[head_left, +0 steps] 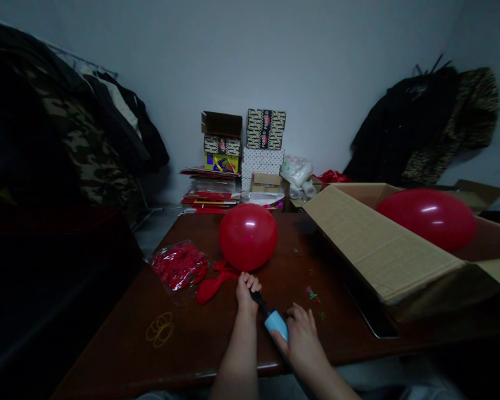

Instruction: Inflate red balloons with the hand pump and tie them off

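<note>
A round, inflated red balloon (248,238) stands over the middle of the brown table (191,350). My left hand (247,290) is closed around its neck and the black nozzle end of a hand pump. The pump's light blue barrel (276,325) slants down toward the table's front edge. Against the barrel rests my right hand (300,332), its thumb on the near side and its fingers loosely spread over the far side. Limp red balloons (211,286) lie left of my left hand, beside a clear bag of red balloons (180,264).
An open cardboard box (383,244) with a large red balloon (427,219) fills the right side. Yellow rubber bands (160,330) lie front left; small coloured bits (313,295) lie right of centre. Stacked boxes (265,144) stand behind the table. Clothes hang at both sides.
</note>
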Available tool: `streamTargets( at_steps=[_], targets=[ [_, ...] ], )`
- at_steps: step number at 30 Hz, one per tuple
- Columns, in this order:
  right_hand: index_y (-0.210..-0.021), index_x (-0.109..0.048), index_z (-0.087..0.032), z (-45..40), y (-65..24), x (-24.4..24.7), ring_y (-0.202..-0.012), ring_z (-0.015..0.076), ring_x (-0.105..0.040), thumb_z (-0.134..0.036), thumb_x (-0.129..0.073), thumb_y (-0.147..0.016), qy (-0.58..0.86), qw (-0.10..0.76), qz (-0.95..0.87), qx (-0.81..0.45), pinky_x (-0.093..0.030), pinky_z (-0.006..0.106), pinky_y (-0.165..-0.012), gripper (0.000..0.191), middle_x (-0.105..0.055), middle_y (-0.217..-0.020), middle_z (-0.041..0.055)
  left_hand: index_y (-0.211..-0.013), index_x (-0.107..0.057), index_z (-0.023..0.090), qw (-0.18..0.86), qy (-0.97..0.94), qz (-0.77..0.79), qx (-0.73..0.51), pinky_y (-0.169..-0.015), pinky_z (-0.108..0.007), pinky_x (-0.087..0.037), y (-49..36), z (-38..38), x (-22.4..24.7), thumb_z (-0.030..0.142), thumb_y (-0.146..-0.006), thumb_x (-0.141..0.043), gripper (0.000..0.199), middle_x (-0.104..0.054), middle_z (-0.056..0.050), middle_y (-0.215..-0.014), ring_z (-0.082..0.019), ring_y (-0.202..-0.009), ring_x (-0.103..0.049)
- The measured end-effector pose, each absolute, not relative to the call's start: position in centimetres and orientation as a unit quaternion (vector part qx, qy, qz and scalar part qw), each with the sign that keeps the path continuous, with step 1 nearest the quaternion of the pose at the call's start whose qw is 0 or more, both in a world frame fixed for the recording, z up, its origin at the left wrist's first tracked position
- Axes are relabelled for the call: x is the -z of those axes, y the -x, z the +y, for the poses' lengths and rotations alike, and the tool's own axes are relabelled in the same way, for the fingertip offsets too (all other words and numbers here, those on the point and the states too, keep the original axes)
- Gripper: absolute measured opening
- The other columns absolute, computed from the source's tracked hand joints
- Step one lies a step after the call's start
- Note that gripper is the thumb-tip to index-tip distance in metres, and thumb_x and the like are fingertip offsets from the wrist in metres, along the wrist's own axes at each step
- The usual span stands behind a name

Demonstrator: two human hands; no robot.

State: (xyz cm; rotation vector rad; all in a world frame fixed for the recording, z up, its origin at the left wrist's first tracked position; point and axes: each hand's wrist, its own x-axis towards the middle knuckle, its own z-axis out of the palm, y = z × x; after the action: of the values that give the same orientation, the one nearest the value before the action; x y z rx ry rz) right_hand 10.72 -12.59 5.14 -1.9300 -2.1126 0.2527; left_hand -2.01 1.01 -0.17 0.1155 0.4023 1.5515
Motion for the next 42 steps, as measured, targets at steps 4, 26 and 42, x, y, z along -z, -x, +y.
streamTargets(
  at_steps=[4,26,42],
  targets=[
    [-0.098,-0.064,-0.015,-15.0,-13.0,-4.0,-0.122,0.0307,-0.037,-0.052,-0.043,-0.081,0.662,0.104,-0.735,-0.1,-0.014,0.05,-0.106,0.045,-0.056,-0.116,0.0126,-0.059,-0.028,0.02,0.695,-0.055,0.178,-0.694,-0.035,-0.018,-0.014,2.1,1.0,0.2,0.027,-0.073,-0.058,0.033,-0.022,0.01,-0.044,-0.004,-0.033,-0.022],
    [-0.099,-0.064,-0.019,-17.5,-16.8,-1.5,-0.123,0.0326,-0.038,-0.059,-0.044,-0.079,0.636,0.12,-0.755,-0.105,-0.019,0.055,-0.104,0.049,-0.053,-0.122,0.0129,-0.06,-0.027,0.02,0.707,-0.046,0.166,-0.686,-0.035,-0.017,-0.013,2.2,1.3,0.3,0.026,-0.073,-0.058,0.034,-0.022,0.01,-0.044,-0.004,-0.032,-0.022],
    [-0.101,-0.063,-0.011,-9.9,-9.4,-4.9,-0.122,0.029,-0.036,-0.046,-0.042,-0.083,0.664,0.134,-0.73,-0.098,-0.013,0.047,-0.106,0.044,-0.054,-0.117,0.0138,-0.061,-0.031,0.02,0.693,-0.065,0.187,-0.694,-0.037,-0.02,-0.016,2.1,1.4,0.7,0.031,-0.074,-0.058,0.032,-0.023,0.01,-0.045,-0.004,-0.034,-0.022]
  ],
)
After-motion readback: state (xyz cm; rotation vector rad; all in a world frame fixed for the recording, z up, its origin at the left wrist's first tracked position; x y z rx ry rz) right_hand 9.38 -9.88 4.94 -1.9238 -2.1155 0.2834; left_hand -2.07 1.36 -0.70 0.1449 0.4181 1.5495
